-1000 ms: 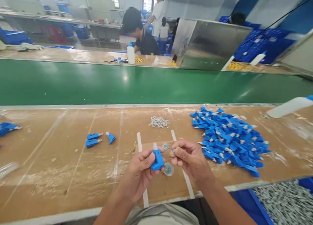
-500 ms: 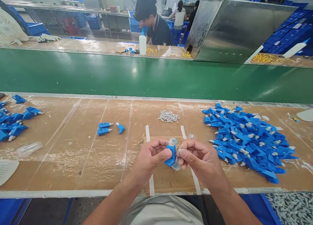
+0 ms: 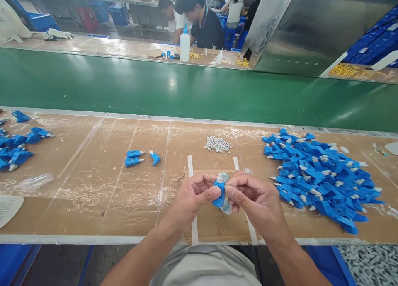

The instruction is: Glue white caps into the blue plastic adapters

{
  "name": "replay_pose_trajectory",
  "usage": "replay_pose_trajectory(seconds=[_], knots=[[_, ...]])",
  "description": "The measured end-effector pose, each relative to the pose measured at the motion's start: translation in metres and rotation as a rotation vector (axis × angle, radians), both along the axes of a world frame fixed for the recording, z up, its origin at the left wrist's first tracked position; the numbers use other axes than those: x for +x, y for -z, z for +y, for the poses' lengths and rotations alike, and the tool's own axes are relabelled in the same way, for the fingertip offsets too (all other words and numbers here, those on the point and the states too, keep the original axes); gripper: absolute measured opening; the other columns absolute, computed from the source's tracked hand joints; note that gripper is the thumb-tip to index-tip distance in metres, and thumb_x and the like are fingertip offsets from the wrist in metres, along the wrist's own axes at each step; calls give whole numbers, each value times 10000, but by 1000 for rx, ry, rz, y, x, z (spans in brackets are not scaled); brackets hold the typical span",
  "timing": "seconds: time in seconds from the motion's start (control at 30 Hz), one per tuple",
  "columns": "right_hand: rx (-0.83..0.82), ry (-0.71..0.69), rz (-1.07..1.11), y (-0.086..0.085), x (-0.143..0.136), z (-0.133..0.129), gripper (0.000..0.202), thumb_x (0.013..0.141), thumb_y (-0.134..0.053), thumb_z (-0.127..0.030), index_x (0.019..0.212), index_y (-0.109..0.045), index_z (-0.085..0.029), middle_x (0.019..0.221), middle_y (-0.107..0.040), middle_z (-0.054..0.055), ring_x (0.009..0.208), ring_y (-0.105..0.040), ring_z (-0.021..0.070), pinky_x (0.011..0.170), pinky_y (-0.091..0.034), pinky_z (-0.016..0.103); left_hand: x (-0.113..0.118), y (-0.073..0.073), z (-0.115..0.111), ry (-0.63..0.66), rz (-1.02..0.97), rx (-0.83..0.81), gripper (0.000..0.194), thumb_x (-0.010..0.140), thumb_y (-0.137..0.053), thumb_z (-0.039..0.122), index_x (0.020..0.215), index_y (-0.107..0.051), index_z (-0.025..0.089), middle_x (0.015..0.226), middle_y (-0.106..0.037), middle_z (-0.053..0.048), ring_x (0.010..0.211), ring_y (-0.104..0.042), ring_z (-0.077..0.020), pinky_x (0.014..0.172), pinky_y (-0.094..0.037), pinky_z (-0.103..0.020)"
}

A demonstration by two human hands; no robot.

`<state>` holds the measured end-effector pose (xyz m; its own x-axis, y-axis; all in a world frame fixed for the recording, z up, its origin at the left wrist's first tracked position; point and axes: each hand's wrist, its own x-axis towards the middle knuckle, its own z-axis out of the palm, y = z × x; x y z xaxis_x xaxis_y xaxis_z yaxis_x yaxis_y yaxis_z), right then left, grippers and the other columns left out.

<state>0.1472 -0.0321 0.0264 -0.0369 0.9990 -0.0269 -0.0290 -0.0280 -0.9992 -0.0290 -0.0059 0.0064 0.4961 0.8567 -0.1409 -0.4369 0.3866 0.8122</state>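
Over the middle of the bench, my left hand [image 3: 200, 193] is closed on a blue plastic part [image 3: 219, 197] with a whitish tip pointing away from me. My right hand [image 3: 248, 192] pinches close against the right side of that part, its thumb and fingertips touching there. Whatever lies between the right fingertips is hidden or too small to name. A clear, rounded plastic piece [image 3: 226, 208] shows below the blue part, between both hands. Beyond the hands lies a small pile of grey pieces [image 3: 217, 144].
A large heap of blue parts [image 3: 320, 178] covers the right side. Several more blue parts [image 3: 18, 147] lie at far left, with a few [image 3: 133, 158] nearer the middle. Past the green belt [image 3: 124, 87] stand a white bottle [image 3: 185, 45], a metal hood [image 3: 314, 33] and a seated person [image 3: 205, 27].
My right fingertips have closed in against the blue part, where a small gap showed before. The view has tilted slightly down, and another person has appeared behind the seated one.
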Motion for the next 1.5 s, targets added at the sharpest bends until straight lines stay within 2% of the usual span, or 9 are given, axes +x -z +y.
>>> replay_pose_trajectory(seconds=[0.2, 0.37, 0.53, 0.7, 1.1, 1.2, 1.3, 1.4, 1.5], knots=[[-11, 4, -43, 8, 4, 2, 157, 883, -766, -335, 845, -755, -184, 715, -623, 19, 556, -603, 123, 487, -514, 245, 4, 0, 3, -56, 34, 1, 272, 813, -810, 366, 928, -734, 131, 730, -672, -30, 679, -585, -127, 674, -439, -252], [-130, -32, 176, 12, 5, 7, 190, 822, -828, -318, 777, -704, -182, 647, -634, -4, 503, -592, 108, 455, -502, 218, 2, -2, 5, 23, -10, -20, 273, 832, -788, 385, 924, -729, 134, 755, -681, -39, 707, -601, -134, 683, -439, -254], [-269, -14, 340, 10, 4, 9, 383, 713, -905, -328, 1036, -735, -213, 621, -628, -32, 452, -568, 100, 377, -457, 184, 2, -5, 6, 60, -32, -47, 297, 819, -796, 400, 920, -718, 131, 750, -680, -45, 687, -606, -141, 666, -442, -261], [-358, -83, 414, 13, 6, 7, 345, 717, -900, -356, 1011, -793, -210, 580, -618, -14, 455, -551, 92, 380, -456, 173, 2, -6, 7, 109, -35, -36, 300, 828, -787, 403, 900, -692, 129, 784, -706, -68, 691, -619, -147, 667, -445, -267], [-373, -115, 435, 18, -1, 8, 349, 695, -905, -382, 961, -763, -206, 582, -557, -43, 442, -487, 68, 365, -447, 144, 1, -11, 5, 77, 80, 87, 283, 852, -756, 400, 870, -669, 131, 732, -695, -58, 680, -634, -157, 661, -466, -268], [-364, -166, 396, 21, 1, 9, 418, 711, -887, -406, 1050, -747, -206, 683, -588, -29, 472, -497, 63, 374, -441, 146, -15, -17, 9, 117, 248, 163, 308, 871, -725, 432, 928, -708, 130, 802, -734, -88, 737, -671, -187, 675, -484, -274], [-228, -168, 129, 18, 25, 20, 554, 772, -816, -460, 1242, -678, -201, 841, -636, 17, 560, -574, 106, 431, -492, 205, -55, -23, 29, -36, 751, 342, 325, 869, -709, 457, 1035, -742, 178, 923, -756, -80, 828, -683, -221, 693, -479, -276], [-39, 62, -729, 10, 76, 41, 400, 907, -669, -381, 1265, -661, -203, 953, -678, 50, 750, -658, 167, 656, -566, 285, -101, -28, 58, -310, 1521, 638, 328, 924, -594, 486, 1019, -751, 214, 903, -694, -25, 797, -632, -215, 645, -384, -257], [-28, 291, -1363, 7, 125, 65, 316, 903, -634, -236, 1209, -693, -183, 1091, -674, 109, 912, -670, 244, 802, -529, 365, -124, -34, 69, -363, 1891, 761, 430, 989, -455, 496, 1188, -700, 204, 1000, -646, -46, 816, -616, -231, 582, -301, -246]])
